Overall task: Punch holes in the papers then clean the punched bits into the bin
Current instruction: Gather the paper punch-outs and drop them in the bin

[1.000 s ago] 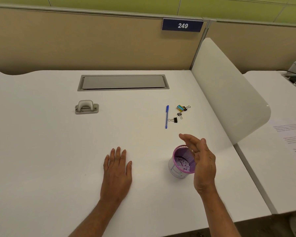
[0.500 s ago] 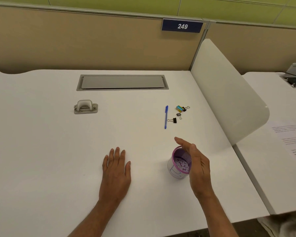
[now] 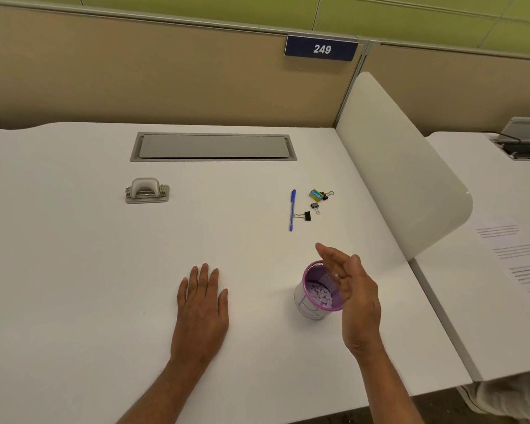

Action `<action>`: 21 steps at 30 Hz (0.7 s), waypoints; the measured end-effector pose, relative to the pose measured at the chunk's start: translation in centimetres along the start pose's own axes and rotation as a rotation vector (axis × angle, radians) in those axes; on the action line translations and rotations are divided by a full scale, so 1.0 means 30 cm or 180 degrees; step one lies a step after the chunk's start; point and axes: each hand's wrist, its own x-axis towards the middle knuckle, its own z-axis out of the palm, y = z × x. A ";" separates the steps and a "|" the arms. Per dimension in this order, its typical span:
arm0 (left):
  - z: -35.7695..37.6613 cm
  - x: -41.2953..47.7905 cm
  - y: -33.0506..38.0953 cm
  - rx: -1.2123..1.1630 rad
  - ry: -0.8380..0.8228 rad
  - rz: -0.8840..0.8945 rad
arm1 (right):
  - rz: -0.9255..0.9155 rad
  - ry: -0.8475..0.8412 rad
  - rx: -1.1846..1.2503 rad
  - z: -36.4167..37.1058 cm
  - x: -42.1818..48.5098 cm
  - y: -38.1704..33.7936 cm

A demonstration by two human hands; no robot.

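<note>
A small purple mesh bin point(image 3: 314, 298) stands on the white desk point(image 3: 74, 270) at the front right, with several white punched bits lying in its bottom. My right hand point(image 3: 354, 292) hovers edge-on over the bin's right rim, fingers straight and holding nothing; one white bit sticks to a finger. My left hand point(image 3: 202, 304) lies flat on the desk, palm down, left of the bin. The grey metal hole punch point(image 3: 147, 191) sits far back on the left. Printed papers point(image 3: 514, 258) lie on the neighbouring desk to the right.
A blue pen point(image 3: 292, 210), three black binder clips point(image 3: 303, 215) and a small colourful box point(image 3: 316, 194) lie behind the bin. A grey cable hatch point(image 3: 213, 146) is set into the desk's back. A white rounded divider point(image 3: 404, 179) borders the right side.
My right hand dipped toward me and then came back up over the bin's rim, staying open. The left hand has stayed flat in place.
</note>
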 end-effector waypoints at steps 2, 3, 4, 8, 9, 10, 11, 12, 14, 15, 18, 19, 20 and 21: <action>-0.001 -0.002 -0.001 -0.0006 0.0009 -0.0003 | -0.0214 -0.0178 -0.0652 0.002 -0.013 0.007; -0.001 -0.002 -0.001 -0.0011 0.0015 0.0001 | -0.0285 -0.0277 -0.0971 0.004 -0.019 0.013; -0.001 -0.003 -0.002 -0.0014 0.0024 0.0010 | -0.0320 -0.0342 -0.1216 0.005 -0.025 0.020; 0.003 -0.002 -0.001 -0.0013 0.0062 0.0037 | -0.0410 -0.0354 -0.1416 0.003 -0.038 0.040; 0.004 -0.001 -0.001 0.0000 0.0065 0.0041 | -0.0406 -0.0360 -0.1420 0.000 -0.038 0.044; 0.005 -0.001 -0.001 0.0010 0.0068 0.0042 | -0.0402 -0.0380 -0.1467 -0.004 -0.038 0.047; 0.006 0.000 -0.002 0.0011 0.0066 0.0042 | -0.0398 -0.0406 -0.1548 -0.007 -0.037 0.050; 0.007 0.000 -0.003 0.0009 0.0059 0.0042 | -0.0393 -0.0424 -0.1628 -0.010 -0.035 0.053; 0.009 -0.001 -0.005 0.0005 0.0054 0.0037 | -0.0414 -0.0427 -0.1712 -0.013 -0.032 0.057; 0.009 -0.001 -0.006 0.0001 0.0054 0.0032 | -0.0444 -0.0411 -0.1744 -0.014 -0.029 0.060; 0.008 -0.001 -0.005 -0.0018 0.0042 0.0016 | -0.0485 -0.0320 -0.1809 -0.020 -0.026 0.065; 0.008 0.000 -0.004 -0.0021 0.0041 0.0017 | -0.0490 -0.0293 -0.1790 -0.020 -0.026 0.066; 0.007 0.000 -0.004 -0.0023 0.0036 0.0017 | -0.0483 -0.0275 -0.1700 -0.021 -0.028 0.067; 0.007 0.000 -0.005 -0.0023 0.0026 0.0015 | -0.0453 -0.0260 -0.1509 -0.021 -0.030 0.065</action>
